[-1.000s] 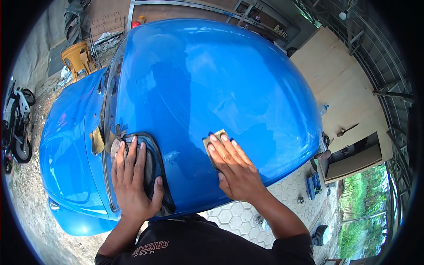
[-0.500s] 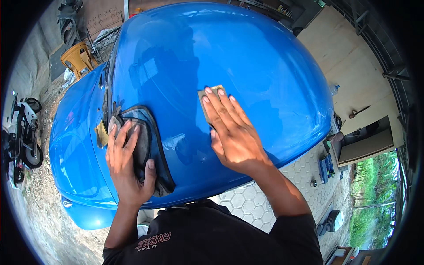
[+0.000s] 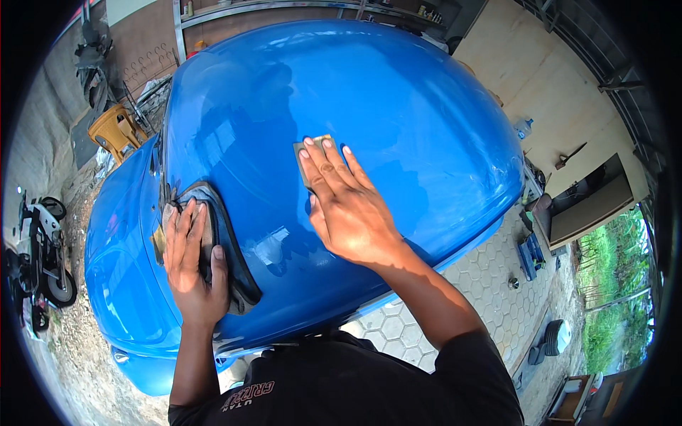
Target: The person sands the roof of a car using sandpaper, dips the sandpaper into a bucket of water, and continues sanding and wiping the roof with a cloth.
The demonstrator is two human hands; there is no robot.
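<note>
A car's glossy blue roof (image 3: 369,106) fills the middle of the view. My left hand (image 3: 193,273) rests on a grey cloth with a dark border (image 3: 238,273), near the roof's left edge. Its fingers lie flat and the thumb is spread. Under the outstretched fingers of my right hand (image 3: 348,206) is a small, worn brownish-grey piece of sandpaper (image 3: 305,160), held down against the roof. Its thumb is bent in beside the sheet. The fingers cover much of the sandpaper, so its full shape is hidden.
Beside my left hand a yellowish scrap (image 3: 157,245) lies by the windscreen edge. The blue bonnet (image 3: 128,263) slopes away left. Beyond stand a motorcycle (image 3: 50,255) and a yellow-brown plastic chair (image 3: 116,133). A blue toolbox (image 3: 529,255) sits on paving at the right.
The view has shifted slightly, so the car and both hands appear a little further left. The left hand remains on the cloth and the right on the sandpaper.
</note>
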